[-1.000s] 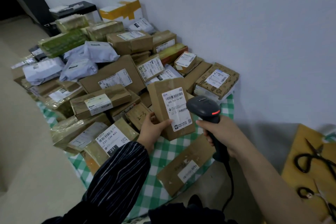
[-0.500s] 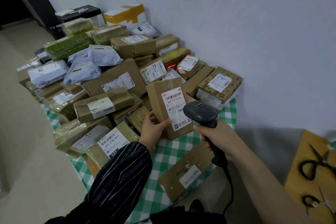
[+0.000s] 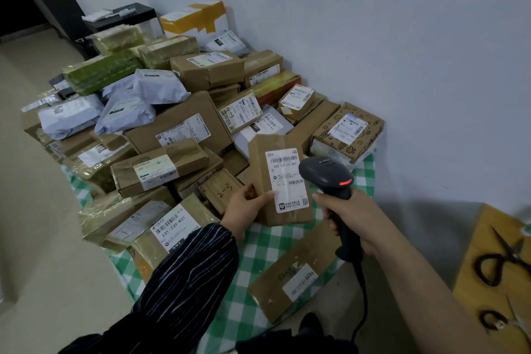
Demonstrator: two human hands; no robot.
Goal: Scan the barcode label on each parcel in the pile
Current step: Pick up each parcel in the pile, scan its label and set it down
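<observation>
My left hand [image 3: 246,209] grips the lower left edge of a brown cardboard parcel [image 3: 265,181], held upright with its white barcode label [image 3: 283,178] facing me. My right hand [image 3: 349,217] grips the handle of a black corded barcode scanner [image 3: 326,174]. The scanner's head sits just right of the label, overlapping its right edge, and a red light glows on its side. Behind lies a large pile of parcels [image 3: 178,129], brown boxes and grey bags, on a green checked cloth [image 3: 258,250].
A flat brown parcel [image 3: 293,276] lies on the cloth near me, under my right arm. To the right, a yellow surface [image 3: 488,261] carries black scissors [image 3: 505,259]. A white wall runs behind the pile. A black cabinet [image 3: 126,17] stands at the far end.
The scanner's head has stayed close to the held parcel's label; its red side light shows again. A red scan line seen half a second ago on parcels behind is gone.
</observation>
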